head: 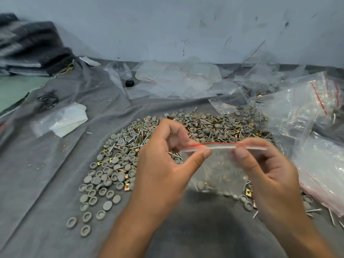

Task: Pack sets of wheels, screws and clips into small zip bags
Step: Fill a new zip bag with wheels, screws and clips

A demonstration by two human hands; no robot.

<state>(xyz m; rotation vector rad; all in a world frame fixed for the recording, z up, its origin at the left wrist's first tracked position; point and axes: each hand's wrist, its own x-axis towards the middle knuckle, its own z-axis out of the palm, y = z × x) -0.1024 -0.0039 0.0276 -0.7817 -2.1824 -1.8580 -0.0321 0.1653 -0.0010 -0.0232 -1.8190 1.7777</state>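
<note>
Grey cloth-covered bench point(55, 183), pale scuffed wall behind. Both hands raised above heap of grey round wheels, silver screws and brass clips point(130, 146). Left hand point(163, 164) and right hand point(268, 174) each pinch the red-striped seal of one small clear zip bag point(219, 170), contents blurred, possibly wheels. Loose empty clear bags point(176, 79) beyond hands.

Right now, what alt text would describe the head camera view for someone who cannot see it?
Both hands pinch the red-lined top of a small zip bag, left hand and right hand, above a pile of grey wheels, screws and brass clips on a grey cloth. More clear bags lie beyond.
</note>
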